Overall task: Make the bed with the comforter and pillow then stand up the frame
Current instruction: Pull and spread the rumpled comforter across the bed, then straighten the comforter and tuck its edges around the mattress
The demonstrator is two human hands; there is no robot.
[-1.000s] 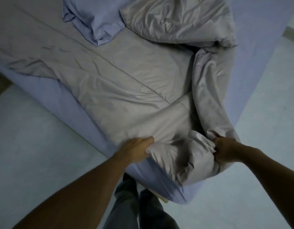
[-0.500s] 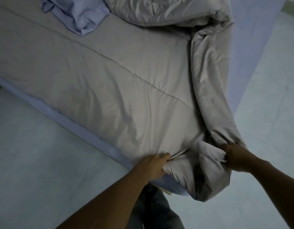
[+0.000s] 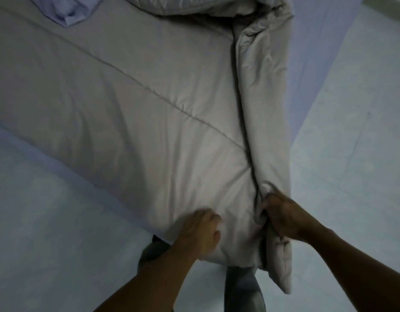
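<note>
Comforter (image 3: 138,122) dragged nearer; left hand (image 3: 201,233) grips smooth hem, right hand (image 3: 284,218) clutches puffy rolled fold; floor (image 3: 48,221) open both sides.

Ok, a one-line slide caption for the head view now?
Left hand and right hand grip the grey comforter at its near end, right edge folded over.

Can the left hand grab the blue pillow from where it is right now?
Probably not. The left hand grips the comforter at its near corner, while the blue pillow lies far off at the other end. Nothing blocks the way; it just looks too far without stepping closer.
</note>
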